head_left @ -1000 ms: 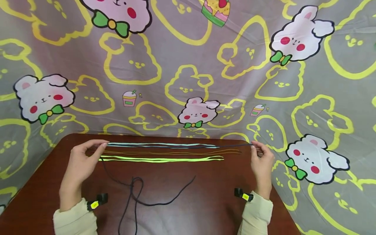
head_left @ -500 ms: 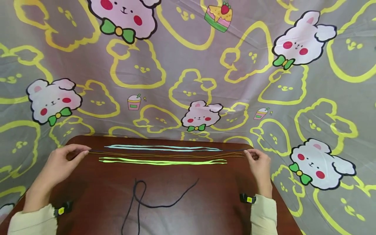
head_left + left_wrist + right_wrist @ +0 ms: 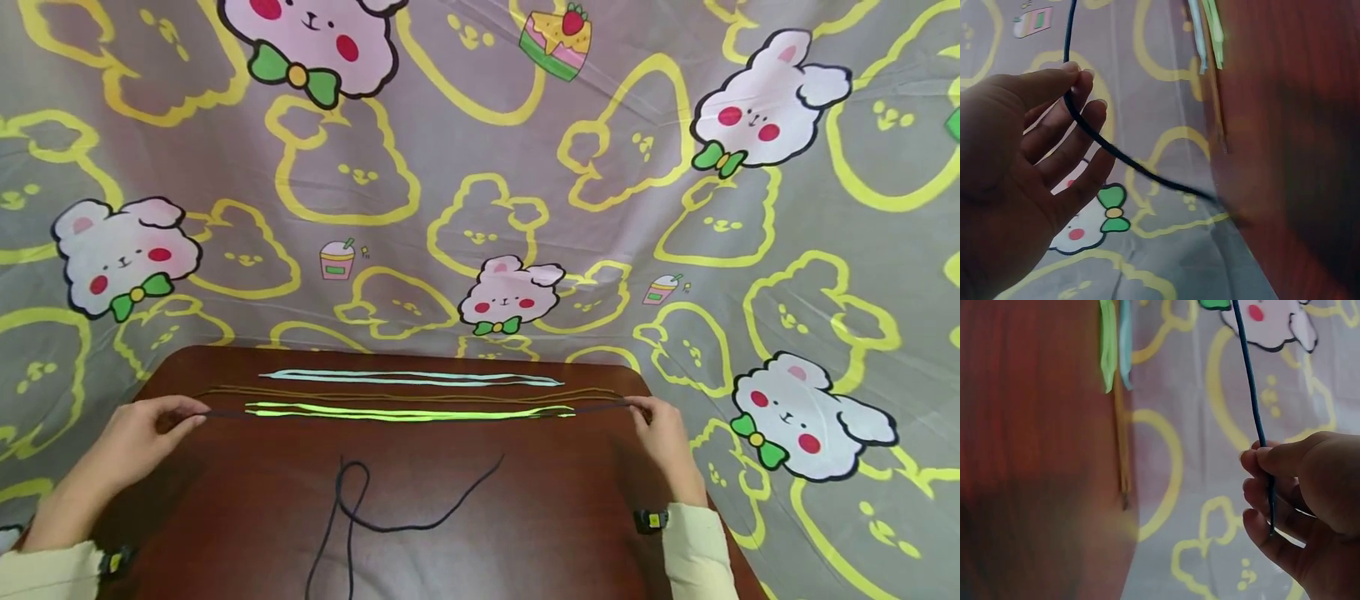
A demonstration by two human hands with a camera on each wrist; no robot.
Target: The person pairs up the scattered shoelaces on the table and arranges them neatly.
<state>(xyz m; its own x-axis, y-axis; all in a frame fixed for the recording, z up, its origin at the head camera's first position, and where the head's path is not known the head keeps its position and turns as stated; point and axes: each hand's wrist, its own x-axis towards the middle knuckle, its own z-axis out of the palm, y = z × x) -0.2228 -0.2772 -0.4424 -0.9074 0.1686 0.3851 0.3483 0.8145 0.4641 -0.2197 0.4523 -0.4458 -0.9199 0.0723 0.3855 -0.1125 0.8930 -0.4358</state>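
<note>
A thin dark cord (image 3: 600, 407) is stretched between both hands, overlapping the lime-green laces (image 3: 405, 417) in the head view. My left hand (image 3: 146, 437) pinches it between thumb and fingertips at the left; a length of cord (image 3: 1141, 169) curves past those fingers in the left wrist view. At the other side my right hand (image 3: 663, 433) pinches the cord, and its short end (image 3: 1272, 519) hangs below the thumb in the right wrist view. Behind the lime laces lie brown laces (image 3: 330, 396) and, farther back, light-blue laces (image 3: 480, 384), all running left to right.
Another dark cord (image 3: 397, 528) lies looped on the front of the brown table (image 3: 555, 500). A patterned cloth (image 3: 420, 192) with rabbit faces hangs behind and beside the table. Each wrist carries a small black camera (image 3: 651, 521).
My left hand has moved left and nearer, pulling the cord straight. My right hand has come nearer too. The held cord has shifted from the light-blue laces to the lime ones.
</note>
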